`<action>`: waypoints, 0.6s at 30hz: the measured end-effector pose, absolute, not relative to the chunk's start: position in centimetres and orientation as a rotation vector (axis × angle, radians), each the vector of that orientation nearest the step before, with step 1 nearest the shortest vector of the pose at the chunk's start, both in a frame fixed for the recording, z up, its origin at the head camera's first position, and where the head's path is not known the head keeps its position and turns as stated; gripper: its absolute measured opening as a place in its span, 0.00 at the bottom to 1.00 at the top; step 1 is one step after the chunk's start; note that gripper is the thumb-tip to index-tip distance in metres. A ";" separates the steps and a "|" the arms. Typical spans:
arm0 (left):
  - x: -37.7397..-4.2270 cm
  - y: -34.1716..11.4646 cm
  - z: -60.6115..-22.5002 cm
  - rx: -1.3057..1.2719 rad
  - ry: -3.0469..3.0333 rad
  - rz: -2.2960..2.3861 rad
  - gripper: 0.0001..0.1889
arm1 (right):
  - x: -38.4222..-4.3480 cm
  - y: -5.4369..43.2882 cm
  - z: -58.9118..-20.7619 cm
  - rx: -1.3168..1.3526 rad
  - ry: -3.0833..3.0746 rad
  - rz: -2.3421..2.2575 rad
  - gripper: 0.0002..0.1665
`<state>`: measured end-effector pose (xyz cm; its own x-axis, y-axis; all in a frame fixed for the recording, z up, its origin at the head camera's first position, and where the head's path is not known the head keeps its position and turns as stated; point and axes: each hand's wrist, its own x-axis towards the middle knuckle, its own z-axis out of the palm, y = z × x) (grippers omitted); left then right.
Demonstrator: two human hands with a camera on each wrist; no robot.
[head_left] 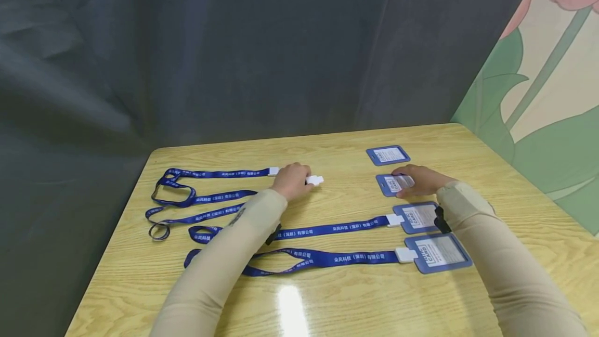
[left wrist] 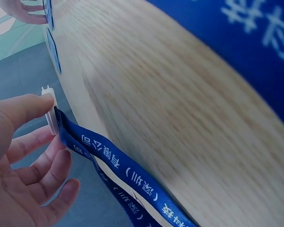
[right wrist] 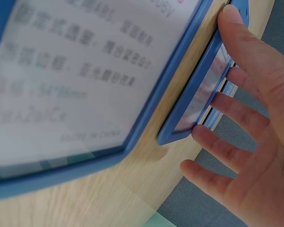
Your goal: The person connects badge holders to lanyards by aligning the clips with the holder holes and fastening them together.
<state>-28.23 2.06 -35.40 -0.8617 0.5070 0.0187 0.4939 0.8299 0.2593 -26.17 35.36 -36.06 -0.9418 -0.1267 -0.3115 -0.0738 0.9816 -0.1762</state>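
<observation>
My left hand (head_left: 293, 181) pinches the white plastic clip (left wrist: 51, 113) of a blue lanyard (left wrist: 104, 149) between thumb and forefinger, over the table. The lanyard's strap trails off to the left. On the right, my right hand (head_left: 419, 180) grips a blue-framed badge holder (head_left: 388, 185) by its edges, thumb on one side and fingers on the other. Its slotted end points toward the left hand. Another badge holder (head_left: 388, 155) lies just behind it. A second loose lanyard (head_left: 224, 173) lies behind the left hand, its white clip (head_left: 273, 171) beside the knuckles.
Nearer me lie two lanyards (head_left: 327, 230) (head_left: 360, 258) joined by white clips to badge holders (head_left: 418, 217) (head_left: 438, 253). The wooden table (head_left: 355, 300) ends at a dark curtain (head_left: 299, 56) behind and a flower-painted wall (head_left: 557, 98) on the right.
</observation>
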 end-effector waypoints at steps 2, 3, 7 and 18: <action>-28.3 2.2 -35.4 0.812 2.953 0.399 0.12 | -26.1 35.4 -36.0 -0.147 2.799 -0.227 0.47; -28.3 2.3 -35.5 0.812 2.949 0.405 0.12 | -26.1 35.3 -36.0 -0.147 2.798 -0.225 0.47; -28.4 2.6 -35.6 0.814 2.939 0.418 0.11 | -26.1 35.2 -35.8 -0.144 2.798 -0.220 0.47; -28.3 3.3 -35.8 0.835 2.953 0.395 0.11 | -25.8 35.0 -35.8 -0.156 2.808 -0.225 0.46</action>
